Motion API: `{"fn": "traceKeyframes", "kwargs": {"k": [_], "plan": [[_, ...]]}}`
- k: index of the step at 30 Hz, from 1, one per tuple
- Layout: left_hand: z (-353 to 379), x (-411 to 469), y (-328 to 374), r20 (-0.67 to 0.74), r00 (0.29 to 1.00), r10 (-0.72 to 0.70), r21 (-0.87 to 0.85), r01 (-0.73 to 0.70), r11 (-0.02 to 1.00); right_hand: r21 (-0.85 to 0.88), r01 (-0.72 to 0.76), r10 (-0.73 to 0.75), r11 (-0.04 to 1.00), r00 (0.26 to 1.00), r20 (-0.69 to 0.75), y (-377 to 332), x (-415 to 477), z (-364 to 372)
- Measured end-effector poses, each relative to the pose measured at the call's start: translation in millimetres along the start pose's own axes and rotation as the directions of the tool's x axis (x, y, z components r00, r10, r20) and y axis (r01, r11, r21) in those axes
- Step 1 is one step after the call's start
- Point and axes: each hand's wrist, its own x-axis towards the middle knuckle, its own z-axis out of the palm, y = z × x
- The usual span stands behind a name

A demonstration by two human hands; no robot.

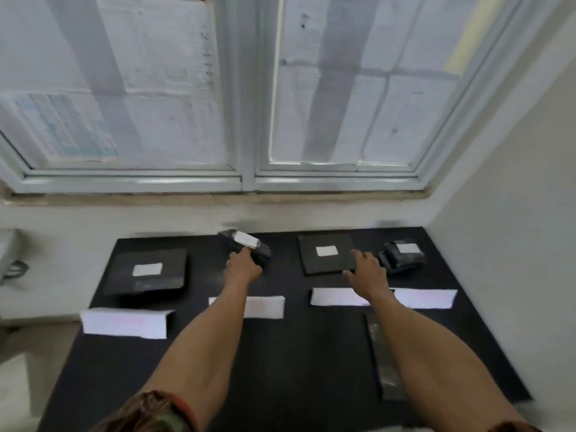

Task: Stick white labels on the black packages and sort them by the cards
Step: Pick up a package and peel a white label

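My left hand [243, 265] grips a small black package with a white label [246, 241] and holds it tilted at the back middle of the black table [280, 369]. My right hand [366, 271] lies spread, fingers straight, on the near edge of a flat black package with a white label [327, 254]. A large labelled black package [148, 271] lies at the left. A crumpled labelled black package [403, 255] sits at the far right. Several white folded cards stand in a row: [126, 322], [265, 307], [338, 297], [425, 298].
A dark glossy strip [385, 360] lies on the table by my right forearm. A white wall [514, 244] borders the table on the right. Behind the table is a window sill [218, 198] under a paper-covered window.
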Motion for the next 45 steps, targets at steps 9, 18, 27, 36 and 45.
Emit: {"fn": "traceKeyframes", "kwargs": {"k": [9, 18, 27, 36, 45], "plan": [[159, -103, 87, 0.176, 0.984, 0.028, 0.015, -0.031, 0.999, 0.075, -0.077, 0.063, 0.994, 0.983, 0.172, 161, -63, 17], [239, -136, 141, 0.328, 0.943, -0.062, -0.047, 0.082, 0.996, 0.222, -0.322, 0.226, 0.92, 0.902, 0.369, 228, -79, 42], [306, -157, 159, 0.44, 0.874, -0.207, -0.03, 0.244, 0.969, 0.353, -0.524, 0.344, 0.775, 0.818, 0.461, 258, -53, 64], [323, -157, 175, 0.454, 0.838, -0.301, -0.154, 0.407, 0.901, 0.397, -0.655, 0.388, 0.643, 0.725, 0.569, 282, -42, 77], [335, -163, 176, 0.47, 0.811, -0.35, -0.194, 0.481, 0.855, 0.479, -0.737, 0.314, 0.476, 0.652, 0.691, 299, -56, 90]]}}
